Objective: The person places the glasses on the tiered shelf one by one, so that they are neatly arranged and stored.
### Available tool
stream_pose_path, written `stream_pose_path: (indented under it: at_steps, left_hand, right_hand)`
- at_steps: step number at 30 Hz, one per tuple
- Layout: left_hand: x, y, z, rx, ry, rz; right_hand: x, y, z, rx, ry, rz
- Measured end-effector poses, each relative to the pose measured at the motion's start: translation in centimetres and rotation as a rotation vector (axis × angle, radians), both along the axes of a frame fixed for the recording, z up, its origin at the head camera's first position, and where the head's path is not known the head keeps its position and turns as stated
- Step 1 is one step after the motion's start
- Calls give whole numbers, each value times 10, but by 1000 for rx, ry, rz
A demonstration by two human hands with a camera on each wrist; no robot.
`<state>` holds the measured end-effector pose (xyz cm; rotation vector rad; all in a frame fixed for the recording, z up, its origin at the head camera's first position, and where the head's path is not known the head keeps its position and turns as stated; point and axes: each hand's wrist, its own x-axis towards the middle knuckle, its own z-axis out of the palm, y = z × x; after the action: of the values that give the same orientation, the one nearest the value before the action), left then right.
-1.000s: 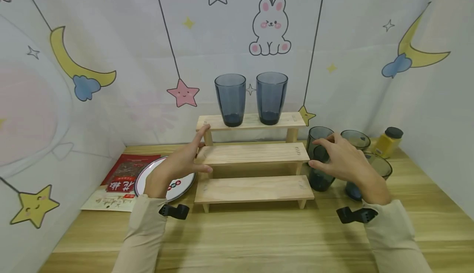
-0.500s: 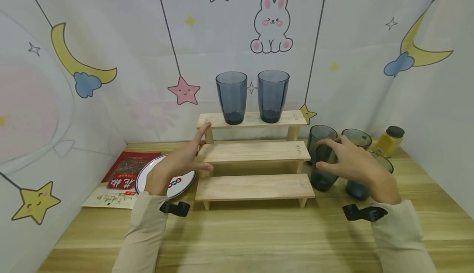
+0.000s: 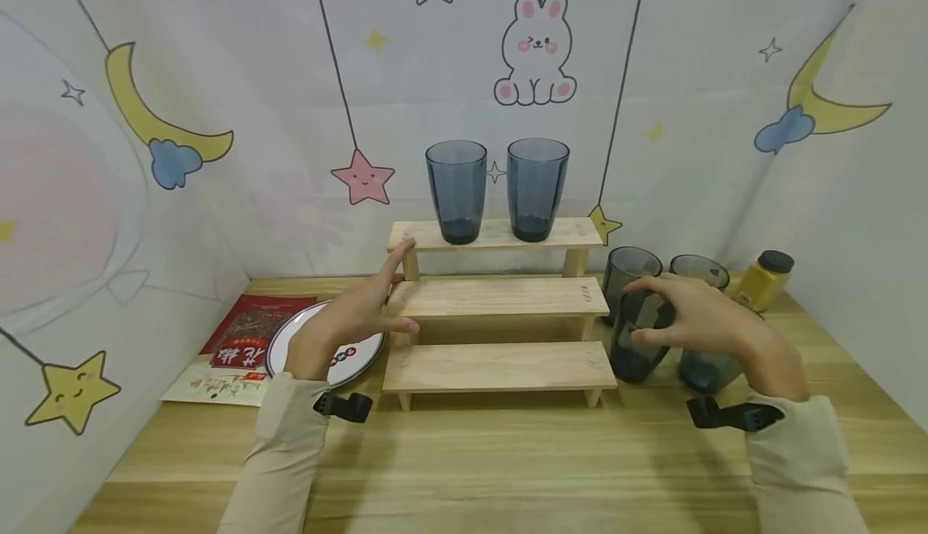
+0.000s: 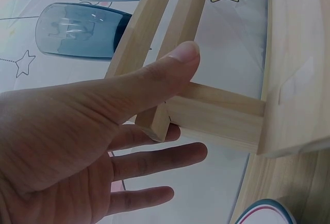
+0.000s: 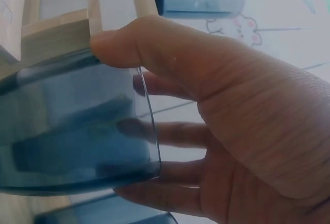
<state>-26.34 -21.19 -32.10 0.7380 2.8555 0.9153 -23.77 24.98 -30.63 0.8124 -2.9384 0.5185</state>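
A tiered wooden rack [image 3: 496, 365] stands on the table, with two blue-grey drinking glasses, a left one [image 3: 457, 192] and a right one [image 3: 538, 188], on its top shelf. My left hand [image 3: 355, 320] holds the rack's left end. In the left wrist view the thumb [image 4: 172, 69] lies across a shelf board, the other fingers reaching behind it. Right of the rack, my right hand [image 3: 699, 320] grips a dark drinking glass [image 3: 638, 349] near its rim. That glass leans slightly to the right; in the right wrist view fingers show through its wall [image 5: 77, 126].
More dark glasses stand close by: one behind [image 3: 616, 284], one at the back right [image 3: 699, 267] and one partly under the right hand [image 3: 706, 371]. A yellow jar [image 3: 763, 283] is beyond them. At left lie a white plate [image 3: 286, 349] and a red packet [image 3: 250, 320].
My right hand has moved right and closed in on the dark glass, which has gone from upright to leaning slightly. The left hand stays at the rack.
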Motion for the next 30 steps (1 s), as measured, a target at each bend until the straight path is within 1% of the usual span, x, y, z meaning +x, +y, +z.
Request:
stream_pose_path:
  at_steps: [7, 10, 13, 17, 19, 24, 30]
  left_hand:
    - [-1, 0, -3, 8, 18, -8]
    - [0, 0, -3, 15, 13, -7]
    - [0, 1, -2, 24, 0, -3]
    - [-1, 1, -2, 25, 1, -6]
    - [-1, 0, -3, 22, 2, -7]
    - [-1, 0, -2, 18, 5, -13]
    - [0, 0, 0, 10, 5, -4]
  right_hand:
    - [2, 5, -1, -50, -5, 42]
    - [2, 6, 0, -56, -10, 51]
    - [4, 5, 4, -68, -22, 44]
    - [11, 3, 12, -82, -27, 20]
    - [15, 1, 16, -91, -12, 15]
    - [26, -3, 28, -103, 55, 20]
    - [34, -11, 38, -111, 108, 34]
